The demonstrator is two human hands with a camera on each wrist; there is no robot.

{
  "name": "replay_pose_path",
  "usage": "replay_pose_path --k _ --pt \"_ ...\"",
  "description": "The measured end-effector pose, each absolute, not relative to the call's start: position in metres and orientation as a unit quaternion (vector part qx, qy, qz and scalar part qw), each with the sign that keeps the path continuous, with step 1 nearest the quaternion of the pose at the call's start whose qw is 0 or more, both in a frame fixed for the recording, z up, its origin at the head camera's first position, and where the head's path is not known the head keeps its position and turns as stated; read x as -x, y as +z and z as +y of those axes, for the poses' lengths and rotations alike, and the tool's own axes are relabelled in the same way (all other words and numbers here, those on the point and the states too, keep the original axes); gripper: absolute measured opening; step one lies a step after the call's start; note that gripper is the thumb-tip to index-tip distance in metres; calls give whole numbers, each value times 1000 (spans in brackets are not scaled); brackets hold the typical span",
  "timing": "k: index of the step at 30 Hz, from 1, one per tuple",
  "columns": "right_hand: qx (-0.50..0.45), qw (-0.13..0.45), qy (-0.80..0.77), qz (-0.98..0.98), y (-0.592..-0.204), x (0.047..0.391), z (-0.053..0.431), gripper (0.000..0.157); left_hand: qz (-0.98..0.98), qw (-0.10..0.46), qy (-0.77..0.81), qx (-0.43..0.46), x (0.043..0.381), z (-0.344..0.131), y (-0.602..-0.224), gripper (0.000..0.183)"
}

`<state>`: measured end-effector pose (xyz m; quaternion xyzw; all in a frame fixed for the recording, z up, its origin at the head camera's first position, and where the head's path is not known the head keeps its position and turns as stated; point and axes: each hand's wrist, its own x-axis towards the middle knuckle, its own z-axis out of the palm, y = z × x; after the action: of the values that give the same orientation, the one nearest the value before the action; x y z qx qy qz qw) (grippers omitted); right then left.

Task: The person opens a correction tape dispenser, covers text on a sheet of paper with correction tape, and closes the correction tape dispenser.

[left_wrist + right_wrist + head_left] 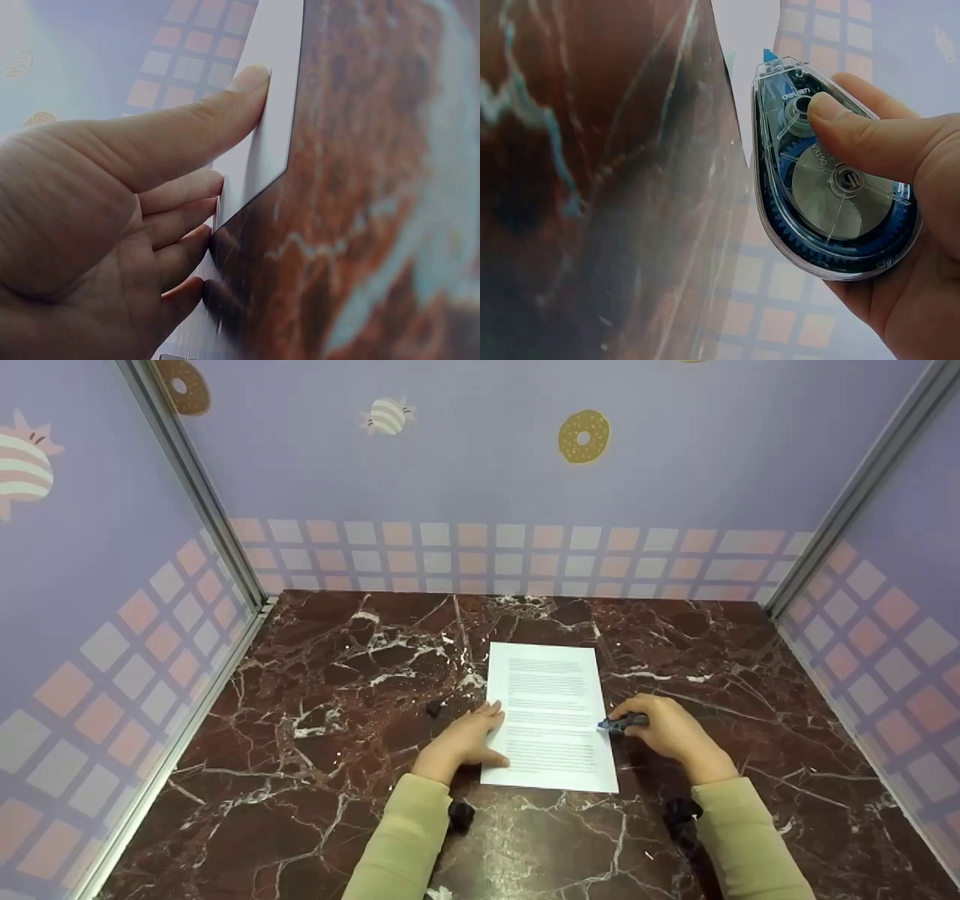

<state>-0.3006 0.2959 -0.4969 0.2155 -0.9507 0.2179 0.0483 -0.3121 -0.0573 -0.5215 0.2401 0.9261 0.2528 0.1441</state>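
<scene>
A printed sheet of paper (551, 717) lies on the dark red marbled table. My left hand (468, 739) rests on its left edge, thumb and fingers spread on the margin; in the left wrist view the thumb (217, 112) presses on the white paper (262, 97). My right hand (671, 731) grips a correction tape dispenser (624, 724), its tip at the sheet's right margin beside the lines of text. The right wrist view shows the dispenser (832, 187) with a clear case, blue gears and a blue tip, pinched under the thumb.
The marbled tabletop (360, 825) surrounds the sheet. Purple patterned panels (480, 472) stand at the back and both sides, joined by grey metal posts (195, 480). A small dark piece (434, 708) lies left of the left hand. Black wrist devices (460, 816) sit by the sleeves.
</scene>
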Motion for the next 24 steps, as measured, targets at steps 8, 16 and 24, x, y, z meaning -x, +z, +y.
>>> replay_pose_path --k 8,16,24 --pt "-181 36 260 -948 -502 299 292 28 932 127 243 -236 312 -56 -521 91" --pt "-153 26 311 -938 -503 303 283 27 937 112 225 -242 313 -56 -518 87" --pt "-136 15 339 -931 -509 301 275 28 939 112 230 -229 311 -54 -518 85"
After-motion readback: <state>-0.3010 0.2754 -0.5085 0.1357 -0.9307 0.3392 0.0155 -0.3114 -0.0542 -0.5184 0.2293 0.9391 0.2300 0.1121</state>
